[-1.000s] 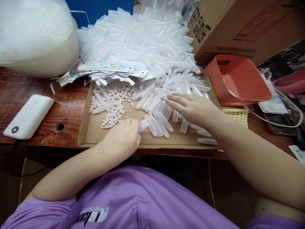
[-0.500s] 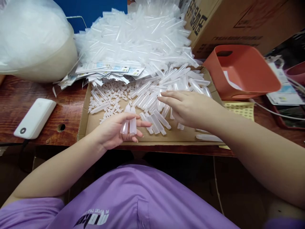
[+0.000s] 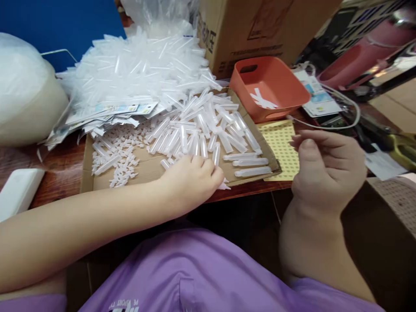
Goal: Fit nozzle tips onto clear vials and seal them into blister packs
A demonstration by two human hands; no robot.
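Note:
My left hand [image 3: 195, 177] is palm down at the front edge of the cardboard tray [image 3: 152, 171], with its fingers curled over translucent plastic tubes. A small pointed tip [image 3: 224, 186] pokes out beside its little-finger side. Just beyond the knuckles lie many loose clear tubes [image 3: 183, 138]. My right hand [image 3: 328, 167] is raised off the tray, right of the yellow dotted sheet [image 3: 279, 145]. Its fingers bend in towards the thumb, and whatever may be between them is hidden. Small white nozzle tips [image 3: 123, 167] are heaped in the tray's left part.
Behind the tray rises a big pile of clear tubes [image 3: 139, 65], with printed cards [image 3: 107, 113] at its front. An orange bin [image 3: 269, 82] holds white strips. A carton [image 3: 240, 34], a white bag-covered bowl [image 3: 32, 99], a power bank [image 3: 19, 190] and a pink bottle [image 3: 364, 56] surround it.
The view has turned right. My left hand has turned from palm up, with two tubes showing, to palm down farther right. My right hand has left the tubes and moved right.

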